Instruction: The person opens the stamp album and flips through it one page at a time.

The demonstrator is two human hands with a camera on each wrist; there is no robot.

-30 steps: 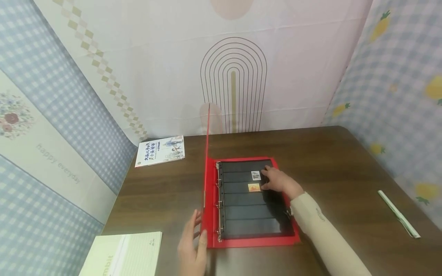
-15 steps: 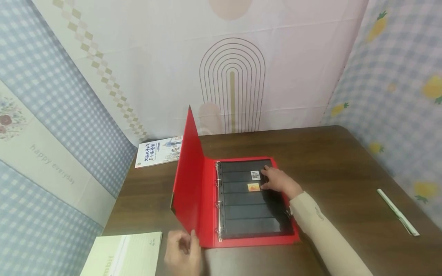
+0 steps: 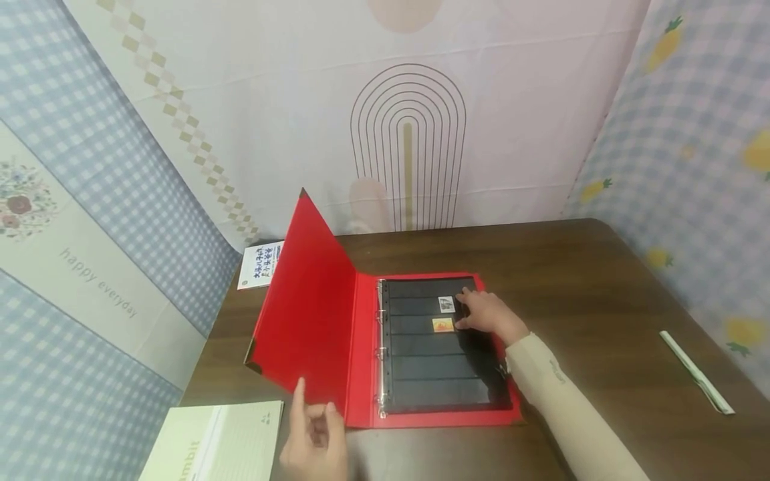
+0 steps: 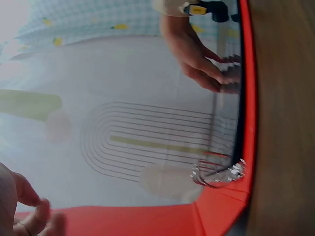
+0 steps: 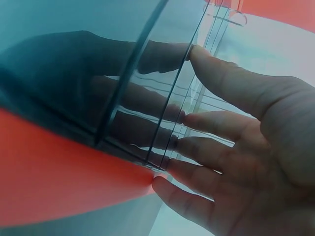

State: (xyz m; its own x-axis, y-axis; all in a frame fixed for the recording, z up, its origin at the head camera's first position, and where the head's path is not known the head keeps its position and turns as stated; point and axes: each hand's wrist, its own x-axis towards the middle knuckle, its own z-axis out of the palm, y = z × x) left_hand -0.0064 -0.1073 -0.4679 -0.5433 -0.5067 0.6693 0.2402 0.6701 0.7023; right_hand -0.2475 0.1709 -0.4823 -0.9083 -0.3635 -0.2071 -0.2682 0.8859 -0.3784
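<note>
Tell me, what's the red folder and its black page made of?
The red binder looks like stiff board with a smooth plastic skin: its cover stands flat, unbent. The black page seems glossy plastic, since it mirrors the right hand. The rings look like shiny metal.

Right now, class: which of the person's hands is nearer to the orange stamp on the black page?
Right. The right hand rests on the black page just beside the orange stamp; the left hand is off the page, by the red cover at the binder's near corner.
</note>
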